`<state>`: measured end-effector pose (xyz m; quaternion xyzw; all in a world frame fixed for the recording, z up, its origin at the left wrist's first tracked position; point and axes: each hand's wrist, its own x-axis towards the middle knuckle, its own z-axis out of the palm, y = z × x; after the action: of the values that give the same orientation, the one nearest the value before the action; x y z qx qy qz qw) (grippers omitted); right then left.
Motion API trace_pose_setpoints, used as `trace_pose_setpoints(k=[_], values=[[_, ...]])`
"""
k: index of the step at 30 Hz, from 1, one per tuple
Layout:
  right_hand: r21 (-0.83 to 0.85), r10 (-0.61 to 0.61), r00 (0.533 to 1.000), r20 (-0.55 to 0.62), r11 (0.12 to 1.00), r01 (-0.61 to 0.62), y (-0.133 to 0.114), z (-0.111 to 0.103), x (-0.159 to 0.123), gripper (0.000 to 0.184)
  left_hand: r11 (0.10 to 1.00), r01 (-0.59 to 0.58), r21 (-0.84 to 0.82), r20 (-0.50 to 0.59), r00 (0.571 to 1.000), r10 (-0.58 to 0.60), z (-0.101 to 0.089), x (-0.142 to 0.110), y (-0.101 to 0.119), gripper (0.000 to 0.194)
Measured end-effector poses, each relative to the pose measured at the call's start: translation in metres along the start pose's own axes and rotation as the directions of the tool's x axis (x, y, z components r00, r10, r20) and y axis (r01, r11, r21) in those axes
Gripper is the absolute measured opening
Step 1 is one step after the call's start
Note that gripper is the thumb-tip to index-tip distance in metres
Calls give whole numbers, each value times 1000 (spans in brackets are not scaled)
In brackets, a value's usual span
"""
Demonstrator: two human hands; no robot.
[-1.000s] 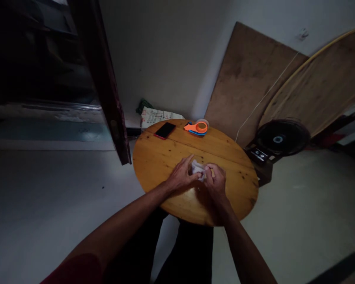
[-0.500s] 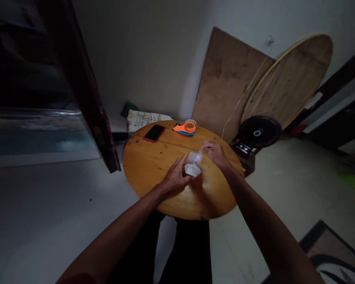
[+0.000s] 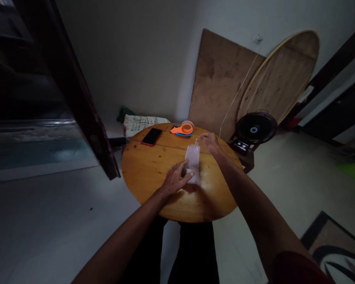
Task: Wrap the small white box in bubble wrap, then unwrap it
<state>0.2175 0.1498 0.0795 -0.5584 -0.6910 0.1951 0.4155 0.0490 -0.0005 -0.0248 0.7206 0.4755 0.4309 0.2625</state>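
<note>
A round wooden table (image 3: 148, 173) stands in front of me in a dim room. My left hand (image 3: 174, 180) is closed on the near end of a whitish, see-through strip of wrapping (image 3: 193, 162), pressing it near the table top. My right hand (image 3: 208, 141) pinches the far end of the same strip and holds it stretched away from me. Just beyond my right hand lies an orange and blue tape dispenser (image 3: 183, 129). A dark phone with a red edge (image 3: 151, 136) lies at the table's far left.
A dark wooden door (image 3: 73, 102) stands open at the left. Boards and a round wooden table top (image 3: 279, 77) lean on the wall behind. A black fan (image 3: 255, 128) sits on the floor at the right. A printed sack (image 3: 142, 121) lies behind the table.
My right hand has pulled its end of the strip away from my left hand towards the far edge, stretching the bunched piece out long. My head has turned right.
</note>
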Motion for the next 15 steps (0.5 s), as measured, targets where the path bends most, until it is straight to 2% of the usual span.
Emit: trace_pose_setpoints(k=[2,4,6,7,9,10,11,13,15], values=[[29,37,997,-68,999,-35,5,0,-2,18,999,35,14,12,999,-35,-2,0,2,51],[82,63,994,-89,995,-56,8,-1,-13,24,998,55,35,19,998,-55,-2,0,2,51],[79,60,998,-18,995,-59,7,-1,-32,26,997,60,44,20,998,-61,-1,0,1,52],[36,49,998,49,998,-51,5,0,-43,25,997,61,46,16,998,-62,-1,0,1,53],[-201,34,965,261,979,20,-4,3,-65,29,997,63,43,6,998,-63,0,0,0,52],[-340,46,941,334,937,75,-10,5,-75,31,997,64,41,1,998,-64,0,1,-1,50],[-470,68,934,352,876,113,-16,8,-83,33,997,66,40,-6,998,-66,0,1,-1,48],[-567,74,935,348,811,147,-26,15,-92,33,996,68,49,-11,998,-67,0,2,-3,43],[-570,92,946,309,814,107,-28,21,-95,25,995,61,74,1,998,-61,0,3,-5,40]])
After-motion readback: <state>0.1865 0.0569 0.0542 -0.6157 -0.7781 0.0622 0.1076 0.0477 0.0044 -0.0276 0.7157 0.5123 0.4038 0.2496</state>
